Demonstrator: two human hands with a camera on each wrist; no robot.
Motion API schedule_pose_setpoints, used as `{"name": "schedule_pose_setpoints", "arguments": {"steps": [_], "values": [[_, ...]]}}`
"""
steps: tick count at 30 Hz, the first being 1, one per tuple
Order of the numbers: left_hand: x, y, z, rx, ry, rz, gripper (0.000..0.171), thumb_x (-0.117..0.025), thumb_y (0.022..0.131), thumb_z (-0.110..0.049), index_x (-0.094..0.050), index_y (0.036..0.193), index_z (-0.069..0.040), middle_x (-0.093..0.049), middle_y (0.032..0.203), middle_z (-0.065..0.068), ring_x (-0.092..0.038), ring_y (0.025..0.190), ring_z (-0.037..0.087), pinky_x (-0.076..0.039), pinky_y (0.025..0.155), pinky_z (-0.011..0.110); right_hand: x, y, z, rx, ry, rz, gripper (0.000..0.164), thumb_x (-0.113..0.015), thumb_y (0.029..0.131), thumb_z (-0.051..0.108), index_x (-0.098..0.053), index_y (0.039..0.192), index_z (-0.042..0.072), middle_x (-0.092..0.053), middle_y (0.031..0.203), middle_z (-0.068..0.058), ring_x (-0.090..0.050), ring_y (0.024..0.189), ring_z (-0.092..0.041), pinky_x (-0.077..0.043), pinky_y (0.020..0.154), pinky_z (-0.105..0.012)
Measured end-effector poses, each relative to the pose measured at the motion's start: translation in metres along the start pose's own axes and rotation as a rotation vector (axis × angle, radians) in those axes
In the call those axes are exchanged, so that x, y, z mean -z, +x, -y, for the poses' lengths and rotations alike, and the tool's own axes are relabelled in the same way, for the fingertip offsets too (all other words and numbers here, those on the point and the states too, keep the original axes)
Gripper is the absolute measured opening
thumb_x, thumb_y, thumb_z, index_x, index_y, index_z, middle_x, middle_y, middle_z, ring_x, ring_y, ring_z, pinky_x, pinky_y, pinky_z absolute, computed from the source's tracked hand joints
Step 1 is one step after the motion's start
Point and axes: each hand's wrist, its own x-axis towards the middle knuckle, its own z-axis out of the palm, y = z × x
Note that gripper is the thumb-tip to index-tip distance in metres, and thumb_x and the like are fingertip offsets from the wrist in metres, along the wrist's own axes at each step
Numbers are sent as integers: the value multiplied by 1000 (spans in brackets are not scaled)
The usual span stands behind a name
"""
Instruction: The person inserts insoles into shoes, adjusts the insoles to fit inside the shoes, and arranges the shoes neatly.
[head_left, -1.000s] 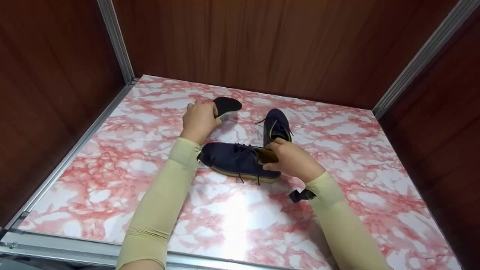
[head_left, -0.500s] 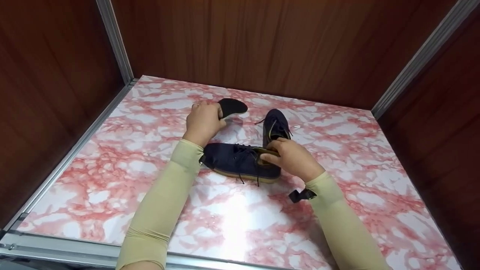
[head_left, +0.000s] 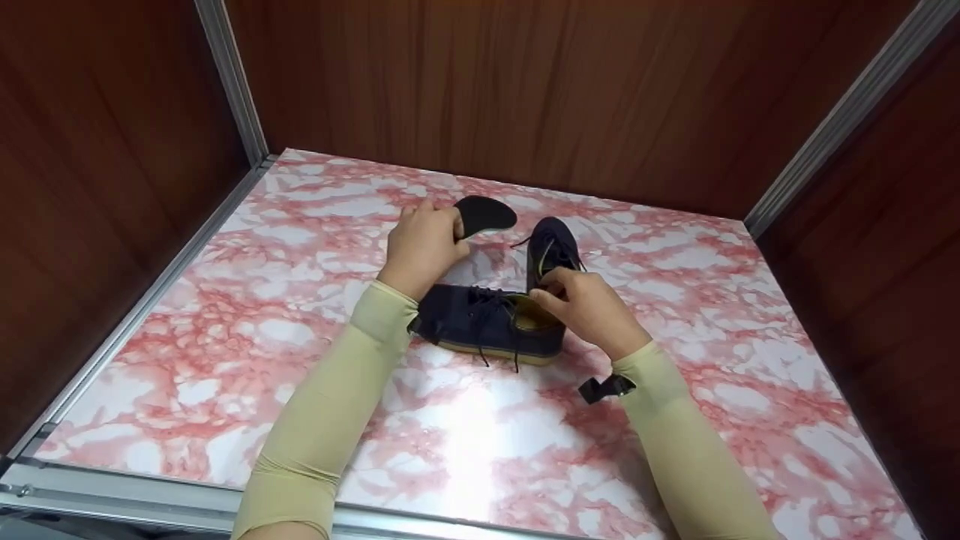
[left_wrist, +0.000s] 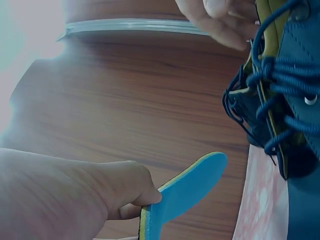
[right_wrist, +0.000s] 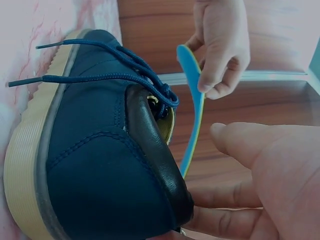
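- The insole [head_left: 487,216] is up in the air, over the back half of the desk [head_left: 225,360]; it bends;
- The left hand [head_left: 422,244] pinches it; a loose pinch could drop it;
- The near shoe [head_left: 469,322] points to the desk's left edge; its laces [right_wrist: 100,78] could snag the insole;
- The right hand [head_left: 589,304] is spread by that shoe; I cannot tell if they touch;
- The far shoe [head_left: 553,244] points to the back edge; a bump could shove it.

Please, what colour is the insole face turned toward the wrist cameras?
Blue; the insole shows it best in the left wrist view.
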Motion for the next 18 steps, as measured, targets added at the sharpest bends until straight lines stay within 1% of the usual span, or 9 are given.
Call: {"name": "schedule_pose_setpoints", "arguments": {"steps": [3, 6, 10, 13, 18], "values": [[0, -2, -6, -14, 4, 2, 20, -82, 93, -34, -74, 99, -16, -70, 127, 13, -62, 121, 39, -60, 90, 57, 0, 0, -1, -17, 13, -9, 35, -70, 107, 42, -74, 122, 10, -77, 105, -7, -67, 89, -23, -58, 82, -42], [-1, -6, -12, -28, 5, 23, 23, -83, 94, -38, -74, 99, -17, -70, 128, 12, -61, 122, 38, -61, 89, 56, -1, 0, -1, -25, 30, -16, 36, -70, 107, 42, -73, 123, 9, -77, 106, -8, -67, 89, -24, -58, 83, -42], [-1, -10, -20, -61, 0, 49, 22, -83, 95, -38, -74, 100, -19, -69, 123, 9, -61, 119, 35, -60, 89, 54, -2, 1, -2, -26, 48, -11, 37, -70, 108, 43, -73, 124, 10, -77, 106, -8, -67, 90, -23, -57, 84, -42], [-1, -14, -25, -86, -1, 46, 17, -81, 96, -34, -74, 101, -19, -68, 119, 8, -60, 115, 34, -60, 88, 53, -2, 1, -2, -25, 54, -5, 39, -68, 108, 45, -73, 124, 10, -76, 106, -7, -66, 89, -22, -57, 83, -41], [1, -18, -30, -110, 5, 23, 15, -81, 96, -32, -75, 100, -19, -69, 120, 8, -61, 112, 33, -61, 86, 52, -2, 1, -2, -31, 67, 4, 40, -67, 109, 45, -73, 125, 9, -76, 105, -7, -65, 87, -22, -56, 82, -40]]}}
